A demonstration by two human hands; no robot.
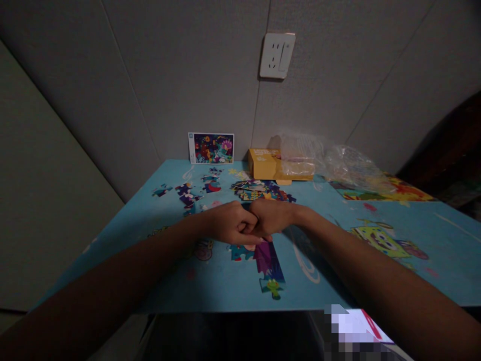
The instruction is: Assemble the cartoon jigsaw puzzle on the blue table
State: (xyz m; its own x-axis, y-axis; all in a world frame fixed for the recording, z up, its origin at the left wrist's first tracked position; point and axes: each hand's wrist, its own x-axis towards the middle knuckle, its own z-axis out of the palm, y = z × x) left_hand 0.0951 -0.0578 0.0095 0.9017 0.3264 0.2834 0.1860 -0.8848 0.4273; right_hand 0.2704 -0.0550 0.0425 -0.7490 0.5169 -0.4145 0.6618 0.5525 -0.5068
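Jigsaw section of flat, purple-and-blue printed card [269,265]: thin, light, weakest at its joins

It lies on the light-blue, cartoon-printed surface [225,293], on your side of your hands, its upper end partly hidden by them. Expect stiff card that weighs little but could bend or part at the interlocks if lifted from one end. Take it by the outer edges, with support beneath the joins, or slide it flat; the printed face may be a bit slippery.

Your bare left hand [229,223] and bare right hand [273,216] meet just above it, fingers curled in and closed on both; you cannot tell from here whether they pinch a piece between them.

Just beyond sits a heap of loose, multicoloured jigsaw pieces [257,190], with more scattered dark-and-blue pieces [187,194] to the left. Farther back are a yellow cardboard box [265,167] and crumpled clear plastic packaging [302,153].
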